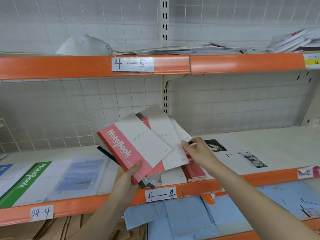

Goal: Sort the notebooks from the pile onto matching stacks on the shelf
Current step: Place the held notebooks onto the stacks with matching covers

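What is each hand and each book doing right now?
Left hand: grips the fanned notebooks.
Right hand: pinches one notebook's edge.
Fanned notebooks: held tilted above the shelf.
Red stack: lying flat.
Green notebook: lying flat, closed.

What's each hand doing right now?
Left hand: grips the fanned notebooks from below.
Right hand: pinches the edge of a white notebook in the fan.

Shelf-edge tags: "4-5" label [132, 64] upper rail, "4-4" label [161, 194] and "04-4" label [41, 212] lower rail. "Notebook" on held pink notebook [126, 149] and shelved green notebook [29, 179].
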A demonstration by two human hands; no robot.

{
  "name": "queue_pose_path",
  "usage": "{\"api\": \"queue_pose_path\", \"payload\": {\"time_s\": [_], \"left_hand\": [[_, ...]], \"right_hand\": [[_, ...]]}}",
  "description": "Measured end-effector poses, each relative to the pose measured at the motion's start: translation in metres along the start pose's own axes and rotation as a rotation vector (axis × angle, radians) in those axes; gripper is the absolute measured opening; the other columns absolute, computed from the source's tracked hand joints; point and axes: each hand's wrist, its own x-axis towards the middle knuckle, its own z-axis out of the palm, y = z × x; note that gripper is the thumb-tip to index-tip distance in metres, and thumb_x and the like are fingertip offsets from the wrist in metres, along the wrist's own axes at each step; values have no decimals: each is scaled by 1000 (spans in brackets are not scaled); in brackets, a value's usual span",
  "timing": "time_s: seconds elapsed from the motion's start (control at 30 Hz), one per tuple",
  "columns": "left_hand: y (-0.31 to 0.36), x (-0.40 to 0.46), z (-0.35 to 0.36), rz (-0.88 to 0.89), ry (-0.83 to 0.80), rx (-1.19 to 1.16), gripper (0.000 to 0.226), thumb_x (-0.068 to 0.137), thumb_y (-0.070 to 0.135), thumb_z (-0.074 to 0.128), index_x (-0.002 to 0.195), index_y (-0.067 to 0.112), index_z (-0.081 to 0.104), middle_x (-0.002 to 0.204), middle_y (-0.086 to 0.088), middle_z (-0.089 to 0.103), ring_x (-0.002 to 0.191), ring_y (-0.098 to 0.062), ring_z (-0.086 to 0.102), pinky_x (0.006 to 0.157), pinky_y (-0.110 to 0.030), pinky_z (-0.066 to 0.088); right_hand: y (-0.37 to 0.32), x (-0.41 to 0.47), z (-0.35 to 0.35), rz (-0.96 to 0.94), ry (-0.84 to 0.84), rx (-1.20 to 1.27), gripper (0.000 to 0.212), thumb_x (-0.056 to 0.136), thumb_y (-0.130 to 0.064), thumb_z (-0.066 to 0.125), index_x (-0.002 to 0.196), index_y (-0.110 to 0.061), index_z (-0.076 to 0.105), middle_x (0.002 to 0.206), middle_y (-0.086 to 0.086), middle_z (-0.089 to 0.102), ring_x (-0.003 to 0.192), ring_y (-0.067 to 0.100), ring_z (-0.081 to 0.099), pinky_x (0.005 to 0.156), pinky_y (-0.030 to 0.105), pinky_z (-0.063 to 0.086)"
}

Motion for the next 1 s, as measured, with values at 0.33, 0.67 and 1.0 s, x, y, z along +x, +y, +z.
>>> {"api": "queue_pose_path", "payload": {"time_s": [0.33,0.67,1.0], "left_hand": [[-3,-4,10,5,-43,-54,38,89,10,58,124,24,52,117,-4,68,109,-25,63,82,-47,53],[4,7,-9,25,47,-101,27,92,7,55,116,22,56,108,-2,70,97,-18,66,61,-32,60],[3,12,-3,27,99,-152,25,93,6,55,113,22,56,111,-3,68,102,-19,64,75,-38,56]], "right_hand": [[8,-1,-3,-40,92,175,59,88,-6,63,140,-11,35,114,12,64,97,21,63,81,36,52],[66,21,-62,57,468,-55,23,88,-5,51,106,-1,64,104,11,65,92,30,60,79,42,52],[81,13,-54,121,426,-231,36,93,1,42,128,4,45,98,24,62,78,29,54,62,29,36]]}}
